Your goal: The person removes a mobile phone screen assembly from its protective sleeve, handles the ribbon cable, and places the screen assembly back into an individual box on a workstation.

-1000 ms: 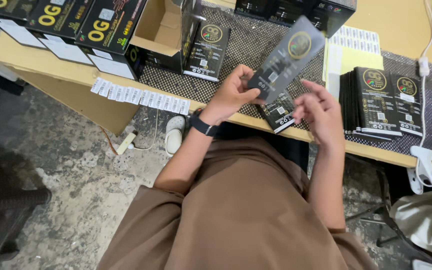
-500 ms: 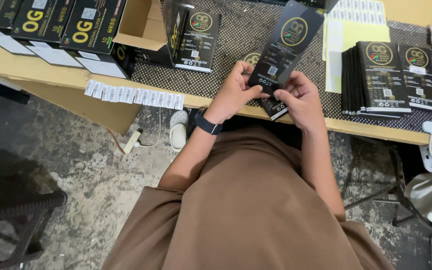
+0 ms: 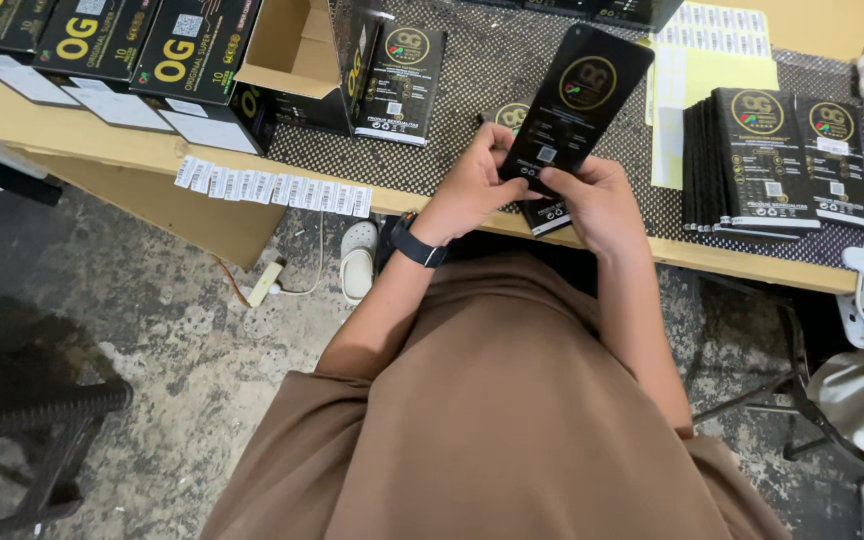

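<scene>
Black and flat, the slim pouch (image 3: pixel 576 100) with a round gold emblem is held tilted above the front edge of the worktop (image 3: pixel 82 140), its lower end between both hands. The left hand (image 3: pixel 477 185) closes its grip on the pouch's lower left corner, thumb and fingertips pinching the edge. The right hand (image 3: pixel 597 200) holds the lower right part, thumb pressed on the face and fingers wrapped behind. A dark watch (image 3: pixel 418 243) sits on the left wrist.

Directly beneath the pouch, more black pouches (image 3: pixel 542 212) lie on the dark mesh mat (image 3: pixel 452 150) that covers the worktop. To the right of the pouch, a stack of identical pouches (image 3: pixel 747 165) rests on the mat, with a yellow label sheet (image 3: pixel 687 80) between. To the left of the pouch, a single pouch (image 3: pixel 400 85) leans upright against an open cardboard box (image 3: pixel 287 45). Farther left, black cartons (image 3: pixel 102 45) with gold lettering stand in a row. A strip of white barcode labels (image 3: pixel 272 187) hangs off the worktop's front edge, left of the pouch.
</scene>
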